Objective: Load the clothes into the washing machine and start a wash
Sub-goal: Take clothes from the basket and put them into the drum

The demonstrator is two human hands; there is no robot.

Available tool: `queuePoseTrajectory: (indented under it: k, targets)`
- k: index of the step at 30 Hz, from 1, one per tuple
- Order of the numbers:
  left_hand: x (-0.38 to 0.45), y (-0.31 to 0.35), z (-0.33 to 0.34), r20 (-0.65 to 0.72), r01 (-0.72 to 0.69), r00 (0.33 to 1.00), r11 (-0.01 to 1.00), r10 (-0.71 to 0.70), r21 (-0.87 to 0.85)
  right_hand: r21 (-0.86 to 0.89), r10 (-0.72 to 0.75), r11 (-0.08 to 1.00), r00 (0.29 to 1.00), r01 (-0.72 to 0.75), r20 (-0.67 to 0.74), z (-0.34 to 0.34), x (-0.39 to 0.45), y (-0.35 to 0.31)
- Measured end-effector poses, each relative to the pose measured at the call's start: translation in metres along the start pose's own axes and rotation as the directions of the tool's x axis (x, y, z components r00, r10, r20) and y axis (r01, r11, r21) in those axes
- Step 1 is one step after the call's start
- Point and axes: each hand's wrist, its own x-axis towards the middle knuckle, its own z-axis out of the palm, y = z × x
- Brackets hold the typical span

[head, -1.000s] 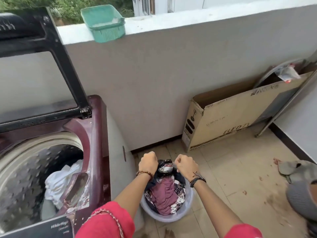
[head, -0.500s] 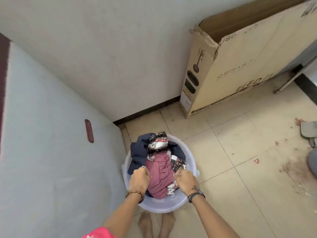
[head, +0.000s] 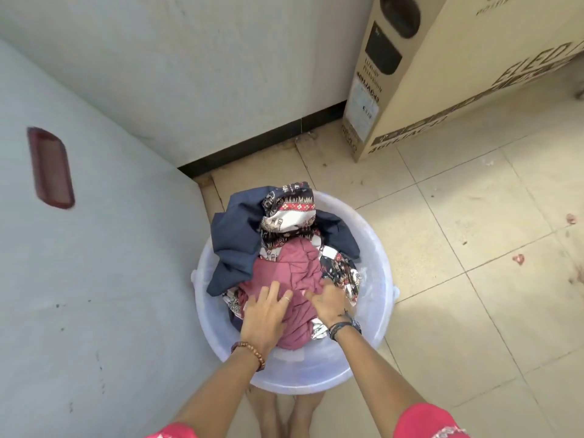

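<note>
A translucent white tub (head: pixel 374 330) stands on the tiled floor, heaped with clothes. A maroon garment (head: pixel 292 270) lies on top, with a navy garment (head: pixel 235 238) to its left and a patterned black, white and red one (head: pixel 289 213) behind it. My left hand (head: pixel 264 316) rests flat on the maroon garment, fingers spread. My right hand (head: pixel 328 300) has its fingers curled into the same garment's right edge. The washing machine's grey side panel (head: pixel 94 279) fills the left; its drum is out of view.
A maroon recessed handle (head: pixel 50 167) sits on the machine's side. A large cardboard television box (head: pixel 442 77) leans against the grey wall (head: pixel 221 58) at the back right. My bare feet (head: pixel 284 415) are just below the tub. Tiled floor (head: pixel 474 248) spreads to the right.
My view has dropped from the open machine to the tub and come closer. Both hands moved from the patterned garment at the top of the pile down onto the maroon one; the left hand's fingers have spread.
</note>
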Motion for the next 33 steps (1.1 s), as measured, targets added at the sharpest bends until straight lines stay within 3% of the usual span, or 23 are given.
queuePoseTrajectory:
  k: [5,8,11,15,18,22,28,33]
  targets:
    - [0.006,-0.008,0.007,-0.128,0.026,0.991,0.998,-0.033,-0.061,0.059,0.003,0.998,1.000,-0.002,-0.011,0.017,0.012,0.002]
    - [-0.003,-0.015,0.001,-0.167,0.100,0.973,0.942,-0.160,-0.319,0.091,-0.027,0.995,0.999,0.031,-0.035,0.011,0.003,0.002]
    - [-0.022,-0.013,-0.015,-0.144,0.230,0.891,0.702,-0.430,-0.674,0.100,-0.069,0.992,0.989,0.082,-0.127,-0.001,-0.021,-0.007]
    - [-0.049,-0.005,-0.044,-0.049,0.301,0.790,0.457,-0.611,-0.837,0.128,-0.102,0.983,0.967,0.135,-0.233,-0.018,-0.061,-0.024]
    - [-0.066,-0.001,-0.082,-0.088,0.224,0.762,0.388,-0.641,-0.894,0.131,-0.160,0.971,0.949,0.201,-0.270,-0.042,-0.093,-0.042]
    - [-0.092,0.014,-0.142,-0.173,0.086,0.793,0.388,-0.585,-0.918,0.189,-0.190,0.951,0.945,0.245,-0.267,-0.082,-0.139,-0.068]
    - [-0.148,0.026,-0.237,-0.240,-0.022,0.748,0.338,-0.618,-0.941,0.283,-0.246,0.899,0.919,0.335,-0.308,-0.150,-0.220,-0.104]
    - [-0.195,0.031,-0.327,-0.232,-0.188,0.761,0.137,-0.605,-0.973,0.469,-0.324,0.761,0.889,0.449,-0.324,-0.194,-0.299,-0.138]
